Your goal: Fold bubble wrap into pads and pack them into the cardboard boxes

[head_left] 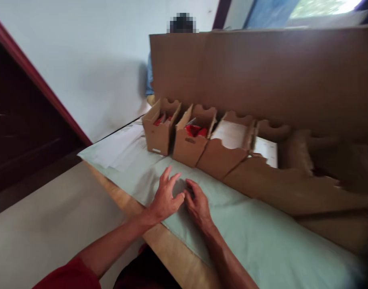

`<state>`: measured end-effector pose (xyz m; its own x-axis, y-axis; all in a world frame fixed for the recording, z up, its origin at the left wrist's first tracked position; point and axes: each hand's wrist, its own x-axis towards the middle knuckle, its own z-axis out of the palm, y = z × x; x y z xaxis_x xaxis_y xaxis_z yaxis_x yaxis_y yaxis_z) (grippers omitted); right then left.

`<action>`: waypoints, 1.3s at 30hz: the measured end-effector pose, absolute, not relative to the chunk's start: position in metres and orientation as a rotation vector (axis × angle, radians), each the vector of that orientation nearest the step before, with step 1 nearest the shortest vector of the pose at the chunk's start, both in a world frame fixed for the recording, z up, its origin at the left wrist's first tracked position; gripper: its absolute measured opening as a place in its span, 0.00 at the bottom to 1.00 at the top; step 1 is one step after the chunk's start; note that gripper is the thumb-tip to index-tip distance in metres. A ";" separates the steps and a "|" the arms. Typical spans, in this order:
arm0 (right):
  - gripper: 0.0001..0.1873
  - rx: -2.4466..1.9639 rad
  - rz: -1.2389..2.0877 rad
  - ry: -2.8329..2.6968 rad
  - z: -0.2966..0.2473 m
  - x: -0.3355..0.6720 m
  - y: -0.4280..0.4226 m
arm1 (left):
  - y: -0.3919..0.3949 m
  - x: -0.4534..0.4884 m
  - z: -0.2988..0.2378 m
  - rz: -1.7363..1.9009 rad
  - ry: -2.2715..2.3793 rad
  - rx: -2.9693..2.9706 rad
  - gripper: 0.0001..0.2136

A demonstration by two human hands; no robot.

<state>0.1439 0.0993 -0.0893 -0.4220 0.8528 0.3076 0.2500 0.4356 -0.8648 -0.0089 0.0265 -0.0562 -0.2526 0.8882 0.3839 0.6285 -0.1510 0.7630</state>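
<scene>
My left hand (166,196) hovers over the pale green cloth (250,224) near the table's front edge, fingers apart and holding nothing. Beside it, my right hand (198,204) has its fingers loosely curved, also with nothing in it. The two thumbs come close together; whether they touch I cannot tell. Just beyond my hands stands a cardboard box (190,150) with red pieces (196,131) inside. To its left, another cardboard box (156,138) also holds something red. A third box (224,156) to the right contains a white sheet or block (230,133).
More cardboard boxes (280,184) continue the row to the right. A tall cardboard panel (262,72) stands behind them, with a person (149,76) partly hidden behind it. White papers (119,144) lie on the left of the cloth. The table's wooden edge (171,245) runs along the front.
</scene>
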 end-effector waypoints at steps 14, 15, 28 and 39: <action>0.15 -0.929 0.720 -2.084 -0.061 0.133 0.102 | -0.001 -0.236 -0.036 1.066 2.716 1.593 0.17; 0.15 -0.905 0.705 -2.103 -0.048 0.127 0.104 | -0.003 -0.236 -0.040 1.069 2.710 1.604 0.17; 0.12 -1.093 0.333 -2.462 0.104 -0.027 0.197 | -0.026 -0.207 -0.062 1.385 2.625 1.643 0.16; 0.12 -0.937 0.684 -2.330 0.106 0.150 0.066 | -0.042 -0.170 -0.029 1.564 2.368 1.301 0.30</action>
